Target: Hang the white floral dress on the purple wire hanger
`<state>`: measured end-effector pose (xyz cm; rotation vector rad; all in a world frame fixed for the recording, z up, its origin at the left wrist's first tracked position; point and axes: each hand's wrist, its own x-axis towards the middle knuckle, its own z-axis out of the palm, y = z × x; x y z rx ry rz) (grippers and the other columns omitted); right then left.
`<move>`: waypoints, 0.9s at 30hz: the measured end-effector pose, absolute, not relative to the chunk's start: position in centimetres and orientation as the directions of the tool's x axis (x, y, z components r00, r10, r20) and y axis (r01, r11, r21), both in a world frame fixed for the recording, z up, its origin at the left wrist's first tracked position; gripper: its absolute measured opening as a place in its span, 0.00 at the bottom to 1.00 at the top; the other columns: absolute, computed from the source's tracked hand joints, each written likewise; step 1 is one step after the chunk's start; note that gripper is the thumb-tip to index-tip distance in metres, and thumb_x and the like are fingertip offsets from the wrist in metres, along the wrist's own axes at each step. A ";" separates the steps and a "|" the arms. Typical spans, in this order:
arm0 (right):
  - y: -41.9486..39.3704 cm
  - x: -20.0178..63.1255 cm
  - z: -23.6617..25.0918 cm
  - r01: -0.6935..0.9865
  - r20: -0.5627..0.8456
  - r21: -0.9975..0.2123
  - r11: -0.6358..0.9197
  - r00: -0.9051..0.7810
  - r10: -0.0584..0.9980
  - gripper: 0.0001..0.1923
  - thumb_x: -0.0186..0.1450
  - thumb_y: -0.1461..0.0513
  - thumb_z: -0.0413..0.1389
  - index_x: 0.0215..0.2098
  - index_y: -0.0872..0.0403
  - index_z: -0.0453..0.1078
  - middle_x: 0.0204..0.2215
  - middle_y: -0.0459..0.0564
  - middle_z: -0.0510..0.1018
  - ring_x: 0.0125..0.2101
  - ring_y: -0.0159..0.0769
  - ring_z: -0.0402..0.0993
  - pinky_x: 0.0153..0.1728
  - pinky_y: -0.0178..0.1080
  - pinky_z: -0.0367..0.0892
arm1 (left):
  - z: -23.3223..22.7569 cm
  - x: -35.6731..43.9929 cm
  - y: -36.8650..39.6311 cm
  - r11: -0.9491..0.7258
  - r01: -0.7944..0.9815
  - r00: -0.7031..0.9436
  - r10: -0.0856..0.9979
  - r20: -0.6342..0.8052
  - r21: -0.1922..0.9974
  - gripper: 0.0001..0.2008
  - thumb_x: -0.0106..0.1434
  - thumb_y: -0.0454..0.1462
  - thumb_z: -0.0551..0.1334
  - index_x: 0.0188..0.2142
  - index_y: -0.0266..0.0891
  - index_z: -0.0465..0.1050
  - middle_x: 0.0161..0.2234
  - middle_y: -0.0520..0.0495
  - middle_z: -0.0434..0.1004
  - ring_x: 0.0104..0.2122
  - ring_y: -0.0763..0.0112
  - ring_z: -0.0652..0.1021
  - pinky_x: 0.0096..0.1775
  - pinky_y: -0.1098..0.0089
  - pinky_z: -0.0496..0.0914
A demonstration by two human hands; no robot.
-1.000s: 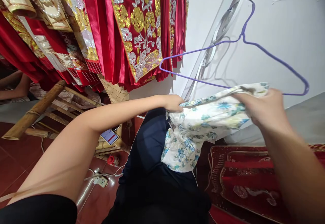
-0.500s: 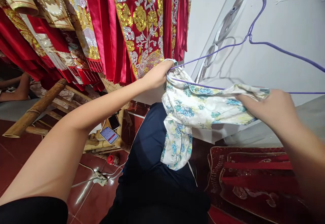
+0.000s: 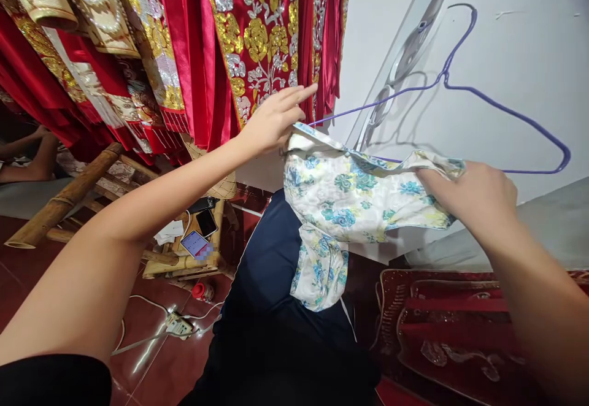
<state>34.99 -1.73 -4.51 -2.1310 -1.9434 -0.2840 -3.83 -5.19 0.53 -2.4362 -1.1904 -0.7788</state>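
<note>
A white garment with blue, green and yellow flowers [image 3: 350, 197] hangs over the lower bar of a purple wire hanger [image 3: 497, 102]. At the hanger's left end, my left hand [image 3: 273, 121] pinches the garment's upper edge; its outer fingers are stretched out and the thumb is hidden behind cloth. My right hand [image 3: 485, 200] grips the garment's right end beside the lower bar, thumb in front, other fingers out of sight. Part of the garment droops onto my dark-trousered leg [image 3: 264, 265]. The left tip of the hanger is covered by cloth and hand.
Red costumes with gold and silver sequins [image 3: 257, 38] hang behind. At left are a bamboo chair [image 3: 69, 191], a low bamboo stool [image 3: 161, 265] bearing phones [image 3: 197, 245], and a power strip [image 3: 178, 325]. Red embroidered pieces [image 3: 451, 326] lie at lower right. Another person's arm [image 3: 27, 160] shows far left.
My left hand has shifted left and its outer fingers have straightened. The garment now covers more of the hanger's left end. Hanger and right hand have moved a little left.
</note>
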 end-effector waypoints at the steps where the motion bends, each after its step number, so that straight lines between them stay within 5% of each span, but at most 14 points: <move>1: -1.9 34.9 -4.6 0.996 0.300 -0.056 -0.074 0.087 0.950 0.31 0.59 0.38 0.50 0.33 0.57 0.73 0.27 0.61 0.75 0.29 0.52 0.69 0.26 0.43 0.57 | 0.6 -4.0 -5.1 -0.577 0.817 0.463 0.634 0.620 -0.020 0.17 0.67 0.34 0.49 0.51 0.44 0.71 0.61 0.46 0.67 0.63 0.53 0.66 0.59 0.47 0.63; 8: -4.5 33.0 -5.1 0.971 0.273 -0.148 0.189 -0.143 0.951 0.17 0.62 0.46 0.52 0.35 0.47 0.73 0.26 0.52 0.75 0.28 0.46 0.66 0.27 0.40 0.56 | 1.8 -2.1 -2.4 -0.505 0.832 0.282 0.741 0.609 0.229 0.15 0.68 0.33 0.50 0.48 0.40 0.72 0.45 0.42 0.78 0.51 0.53 0.76 0.51 0.58 0.68; 13: -6.1 31.3 -4.8 0.924 0.222 -0.264 0.276 -0.220 0.950 0.12 0.64 0.50 0.53 0.30 0.49 0.69 0.24 0.48 0.74 0.27 0.42 0.67 0.27 0.38 0.56 | 3.4 1.9 -1.1 -0.571 0.788 0.358 0.728 0.584 0.230 0.15 0.67 0.28 0.49 0.46 0.38 0.72 0.47 0.42 0.78 0.49 0.56 0.76 0.50 0.61 0.67; 15: -6.6 31.4 -4.7 0.873 0.239 -0.386 0.297 -0.216 0.947 0.09 0.63 0.53 0.56 0.36 0.48 0.73 0.25 0.47 0.76 0.25 0.40 0.68 0.28 0.38 0.58 | 3.8 2.4 -1.0 -0.607 0.771 0.434 0.723 0.538 0.194 0.16 0.65 0.27 0.50 0.45 0.38 0.71 0.46 0.42 0.78 0.48 0.57 0.77 0.49 0.62 0.67; 17: -7.1 32.0 -4.6 0.792 0.397 -0.503 0.347 -0.145 0.906 0.19 0.61 0.56 0.59 0.51 0.46 0.73 0.33 0.48 0.80 0.27 0.39 0.72 0.30 0.39 0.63 | 4.0 2.0 -0.7 -0.623 0.764 0.489 0.728 0.481 0.167 0.16 0.63 0.26 0.50 0.44 0.38 0.71 0.42 0.43 0.78 0.45 0.58 0.78 0.48 0.63 0.67; 19: -7.1 33.4 -4.3 0.741 0.649 -0.526 0.418 0.032 0.760 0.34 0.57 0.58 0.64 0.62 0.48 0.67 0.49 0.54 0.78 0.35 0.42 0.76 0.37 0.43 0.67 | 4.2 1.1 -0.4 -0.620 0.769 0.501 0.737 0.453 0.158 0.15 0.63 0.26 0.50 0.43 0.38 0.71 0.40 0.44 0.78 0.43 0.59 0.78 0.47 0.62 0.67; 21: -6.3 35.5 -3.8 0.733 0.751 -0.549 0.402 0.222 0.621 0.44 0.53 0.57 0.68 0.66 0.52 0.63 0.57 0.59 0.73 0.44 0.48 0.76 0.42 0.48 0.67 | 4.4 0.2 -0.1 -0.615 0.772 0.493 0.741 0.457 0.164 0.14 0.64 0.27 0.50 0.43 0.38 0.71 0.39 0.44 0.77 0.42 0.60 0.77 0.47 0.63 0.67; 24: -4.2 39.1 -2.6 0.598 0.452 -0.789 0.144 0.405 0.794 0.36 0.45 0.56 0.73 0.51 0.57 0.77 0.47 0.63 0.79 0.39 0.53 0.76 0.36 0.53 0.68 | 4.6 -0.5 0.3 -0.622 0.760 0.494 0.741 0.455 0.188 0.12 0.65 0.29 0.51 0.42 0.38 0.71 0.39 0.44 0.77 0.43 0.60 0.77 0.47 0.63 0.68; 27: -2.4 41.4 -1.8 0.332 0.053 -0.942 -0.038 0.259 0.964 0.17 0.48 0.56 0.72 0.32 0.55 0.79 0.39 0.63 0.80 0.31 0.50 0.75 0.30 0.53 0.69 | 4.0 -0.5 1.0 -0.604 0.763 0.440 0.746 0.500 0.231 0.10 0.68 0.32 0.51 0.42 0.38 0.70 0.40 0.44 0.77 0.43 0.60 0.77 0.46 0.62 0.69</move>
